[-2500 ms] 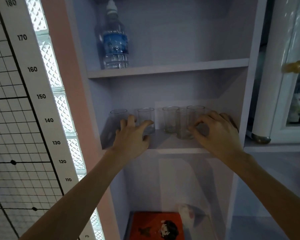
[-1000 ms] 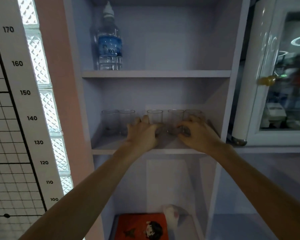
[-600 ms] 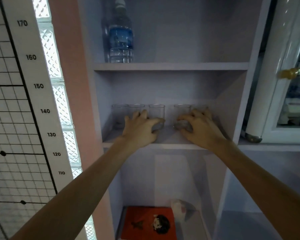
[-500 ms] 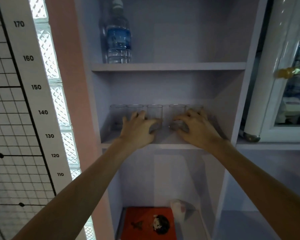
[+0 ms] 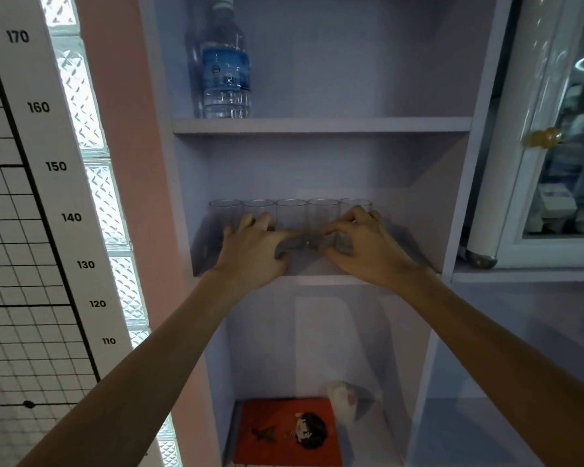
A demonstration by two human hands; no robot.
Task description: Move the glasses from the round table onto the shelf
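looks like the last step: squaring up the row on the middle shelf (image 5: 317,280). left hand (image 5: 253,246) curled round the second and third glasses (image 5: 290,212), right hand (image 5: 364,246) curled round the fourth and fifth. next, probably: loosen both grips, withdraw without tipping any. five in all, clear, empty, upright, side by side.

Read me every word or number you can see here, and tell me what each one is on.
"170": white measuring strip, topmost
"160": same strip
"150": same strip
"140": same strip
"130": same strip
"120": same strip
"110": same strip, lowest
Label on the water bottle: print too blurred to read.
Lid of the orange box: a cartoon figure, no readable text.
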